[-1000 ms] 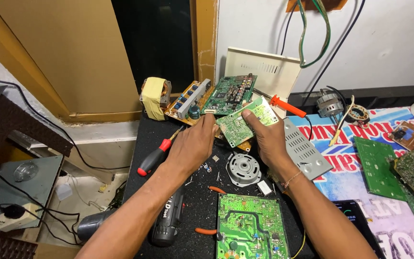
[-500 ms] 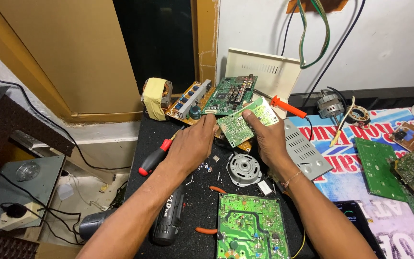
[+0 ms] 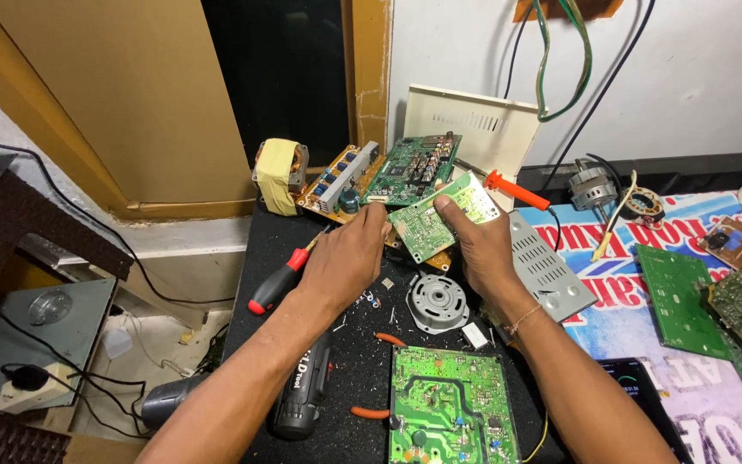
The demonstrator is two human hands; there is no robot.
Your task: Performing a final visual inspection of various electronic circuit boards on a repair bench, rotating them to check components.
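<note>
Two hands meet over a small green circuit board (image 3: 444, 215), held tilted above the black desk (image 3: 302, 223) near its back edge. Left hand (image 3: 347, 258): fingers closed on the board's lower left edge. Right hand (image 3: 483, 249): thumb pressed on the upper face, fingers curled under the right edge, clamped on the board. In my judgement the board is light, stiff and thin; it is fragile at the solder joints and small parts, so hold it by the bare edges, not by the face. A red-handled screwdriver (image 3: 281, 279) lies just beside the left wrist. A round metal motor part (image 3: 436, 302) sits on the desk below the board, and a larger green circuit board (image 3: 450, 404) lies flat nearer the person. A black cordless drill (image 3: 302, 395) lies under the left forearm. A grey vented metal cover (image 3: 547, 268) rests at the right of the right hand. Signs: a printed banner (image 3: 697, 361), blue with red and white lettering, is spread flat under the boards on the right. A yellow-taped transformer (image 3: 278, 176) stands at the back left.
</note>
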